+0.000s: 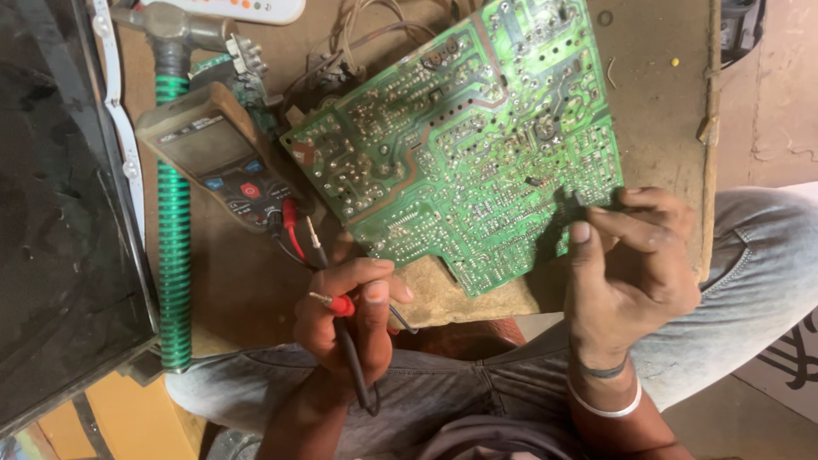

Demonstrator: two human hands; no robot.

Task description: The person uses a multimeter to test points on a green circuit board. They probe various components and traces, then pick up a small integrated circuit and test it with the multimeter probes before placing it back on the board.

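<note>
A green circuit board [464, 136], solder side up, is laid tilted across a worn brown counter [656, 94], with its lower edge reaching over the counter's near edge above the person's lap.

The left hand [349, 319] is held just below the board's lower left corner. Its grip is closed around two meter probes: a red probe [336, 301] is pinched between thumb and fingers with its metal tip pointing left, and a black lead [354, 366] is run down through the palm toward the wrist. A second metal tip [313, 234] is seen standing up above the fingers, near the board's edge but apart from it.

The right hand [630, 264] is raised at the board's right edge. Its grip is narrowed, thumb and forefinger pinched on a small dark part [573, 203] at the board's surface; whether that part is fixed to the board or loose cannot be told from this view. Two bands are worn at the right wrist.

A digital multimeter [217, 158] with a brown casing is laid on the counter left of the board, its red and black leads plugged in at its lower end. A green ribbed hose [175, 247] is run down the counter's left side, beside a dark screen panel [60, 204]. Grey trousers [750, 273] are visible below.
</note>
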